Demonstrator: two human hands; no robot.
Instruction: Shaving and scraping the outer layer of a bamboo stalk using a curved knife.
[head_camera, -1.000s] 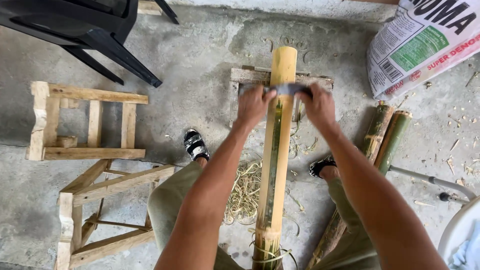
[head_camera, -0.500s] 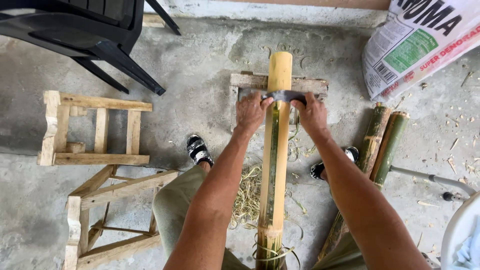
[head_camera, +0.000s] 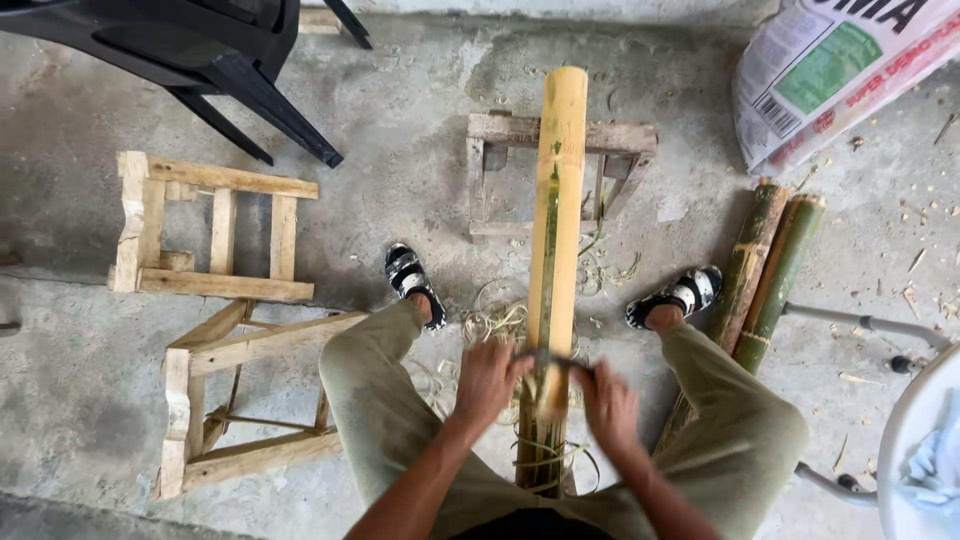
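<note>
Between the knees, a yellow bamboo pole (head_camera: 556, 220) is lying across a far wooden frame (head_camera: 620, 137). Both hands, left hand (head_camera: 487, 380) and right hand (head_camera: 608, 405), are gripping a drawknife (head_camera: 550, 362) straddling it. Judgement: even pressure and shallow blade angle are advisable. Shavings (head_camera: 495, 322) are littering the floor.

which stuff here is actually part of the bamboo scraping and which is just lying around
In use: bamboo pole, blade gripped by left hand and right hand, wooden rest under the pole.

Lying about: two wooden stools, black chair, printed sack, green bamboo pieces.
</note>
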